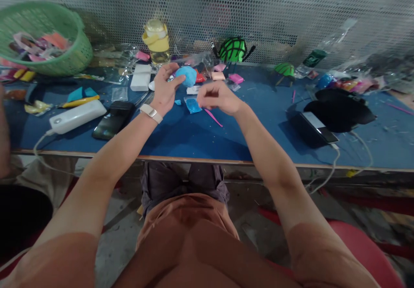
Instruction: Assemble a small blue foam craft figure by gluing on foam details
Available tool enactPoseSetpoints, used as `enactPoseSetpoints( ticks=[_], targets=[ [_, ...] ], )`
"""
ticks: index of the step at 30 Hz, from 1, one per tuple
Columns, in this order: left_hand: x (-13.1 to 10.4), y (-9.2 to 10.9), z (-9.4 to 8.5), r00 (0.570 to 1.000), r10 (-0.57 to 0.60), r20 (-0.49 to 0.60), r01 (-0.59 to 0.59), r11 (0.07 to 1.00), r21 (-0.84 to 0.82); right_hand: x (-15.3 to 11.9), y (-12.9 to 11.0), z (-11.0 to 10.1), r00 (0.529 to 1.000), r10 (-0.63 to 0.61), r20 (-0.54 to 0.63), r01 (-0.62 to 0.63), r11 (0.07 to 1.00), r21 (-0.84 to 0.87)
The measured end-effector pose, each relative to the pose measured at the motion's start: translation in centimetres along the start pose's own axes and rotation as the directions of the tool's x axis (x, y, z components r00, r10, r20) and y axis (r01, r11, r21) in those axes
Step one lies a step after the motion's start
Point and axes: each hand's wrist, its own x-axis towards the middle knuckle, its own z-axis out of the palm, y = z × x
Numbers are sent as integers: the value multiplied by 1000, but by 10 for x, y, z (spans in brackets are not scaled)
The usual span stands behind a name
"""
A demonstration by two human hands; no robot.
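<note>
My left hand [166, 88], with a pale band at the wrist, grips a rounded light-blue clay piece [186, 76] between thumb and fingers, raised over the table. To its right, my right hand [218, 98] is closed in a pinch, apart from the clay piece; whatever its fingertips may hold is too small to make out. Just below the fingertips lies a blue clay packet [193, 105] in clear wrapping. A small blue clay bit [177, 102] rests left of the packet. Beside it on the right is a thin pink modelling tool [213, 117].
Along the back stand a green basket [84, 48] of packets, a yellow-banded bottle [156, 42] and a green-and-black clay turtle [233, 50]. A phone [114, 120] and white power bank [77, 116] lie left; a black device [318, 128] with a cable lies right.
</note>
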Motion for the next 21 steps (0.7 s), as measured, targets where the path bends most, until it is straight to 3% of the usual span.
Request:
enactPoseSetpoints(
  ticks=[2,4,5,6,7,8,9,11,13,16,21],
  targets=[
    [1,5,-1,1000,-16,-2,16,1000,-2,-5,-8,-2,931,52,361,-41,998,-39],
    [0,11,0,999,-33,4,33,999,-7,-8,-8,0,856,126,501,-91,991,-95],
    [0,14,1,999,-38,2,38,999,-15,-7,-4,1,871,150,469,-110,988,-111],
    [-1,16,2,999,-41,-5,41,999,-27,-5,2,2,917,157,366,-124,986,-113],
    [-1,17,3,999,-43,-14,43,998,-44,-2,10,2,971,145,189,-130,987,-92],
    [-1,17,3,999,-45,-22,44,997,-61,2,20,2,991,123,-42,-125,991,-42],
    [-1,16,4,999,-46,-24,44,996,-76,6,30,2,958,109,-267,-107,994,22],
    [0,12,5,999,-47,-9,46,995,-90,14,46,1,838,135,-529,-81,989,124],
    [0,8,5,998,-51,21,52,996,-77,19,55,2,787,229,-572,-120,968,222],
    [1,5,4,996,-74,46,77,994,-73,22,54,6,816,317,-484,-145,922,359],
    [1,8,4,996,-78,54,83,990,-114,22,50,12,845,293,-447,-84,899,430]
  ],
)
